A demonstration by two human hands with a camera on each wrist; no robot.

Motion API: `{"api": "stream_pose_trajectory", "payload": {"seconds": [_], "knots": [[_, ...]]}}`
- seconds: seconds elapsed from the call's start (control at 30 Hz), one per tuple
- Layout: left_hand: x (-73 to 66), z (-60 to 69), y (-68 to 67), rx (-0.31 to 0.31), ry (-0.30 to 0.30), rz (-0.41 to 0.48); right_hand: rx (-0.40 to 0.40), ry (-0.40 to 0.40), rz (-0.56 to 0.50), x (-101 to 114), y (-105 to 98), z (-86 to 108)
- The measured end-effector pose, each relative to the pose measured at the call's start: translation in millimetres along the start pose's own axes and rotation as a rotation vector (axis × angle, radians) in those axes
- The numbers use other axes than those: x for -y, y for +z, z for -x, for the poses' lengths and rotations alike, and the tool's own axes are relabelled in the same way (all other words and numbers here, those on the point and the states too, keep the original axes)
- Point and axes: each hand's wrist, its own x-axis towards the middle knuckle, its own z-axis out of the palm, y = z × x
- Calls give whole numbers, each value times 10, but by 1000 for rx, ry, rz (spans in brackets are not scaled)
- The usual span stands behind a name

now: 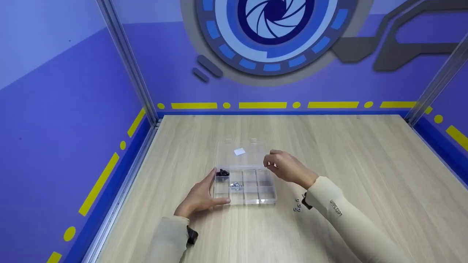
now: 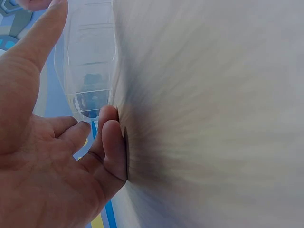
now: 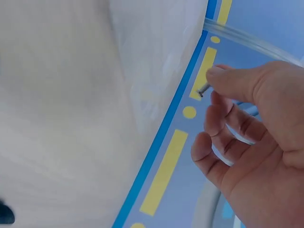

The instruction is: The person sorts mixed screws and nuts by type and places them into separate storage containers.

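One box (image 1: 266, 201) on the table (image 1: 252, 233), lid (image 1: 223, 155) laid back, baring the compartments. My left hand (image 1: 199, 197) grips its left side, thumb at the front edge, presumably to steady it. My right hand (image 1: 287, 167) pinches one metal piece (image 3: 203, 89), raised. Four nuts (image 1: 299, 210) at right, likely for easy reach. Black bits (image 1: 222, 173), silver bits (image 1: 236, 186): uncountable.

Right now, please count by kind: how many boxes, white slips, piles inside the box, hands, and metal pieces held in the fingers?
Clear box: 1
White slip: 1
Piles: 2 (black pile, silvery pile)
Hands: 2 (left hand, right hand)
Held metal piece: 1
Total: 7
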Motion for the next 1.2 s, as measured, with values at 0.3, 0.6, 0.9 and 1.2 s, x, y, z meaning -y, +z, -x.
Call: {"api": "stream_pose_trajectory", "payload": {"seconds": [0.3,0.6,0.9,1.2], "knots": [[5,-7,-1,-2,10,-12,-5,-10,34,39,100,-98],[-2,-2,1,-1,3,-2,32,57,23,26,153,-91],[-9,13,4,5,-5,4,140,74,-12,34,191,-110],[-5,11,-10,1,8,24,156,53,37,32,245,-83]]}}
